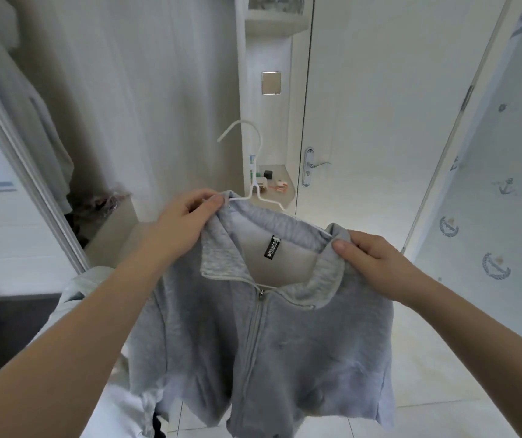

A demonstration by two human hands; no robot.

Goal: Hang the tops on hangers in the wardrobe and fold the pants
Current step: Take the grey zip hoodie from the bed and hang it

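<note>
Head cam: grey zip-up sweatshirt (285,358) is held up mid-air in front of the white door (379,121), collar up, hem down, zipper facing the camera. The white hanger (258,165) sits in the neck, hook pointing up and curling left. The left hand (187,222) and right hand (370,263) are apart, each pinching one side of the collar.

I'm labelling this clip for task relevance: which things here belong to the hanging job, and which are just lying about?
In the job: grey zip-up collared sweatshirt, white hook-topped hanger inside it, left hand and right hand pinching its collar.
Lying about: small bottles and boxes on the corner shelf, silver lever door handle, square metal wall plate.
</note>
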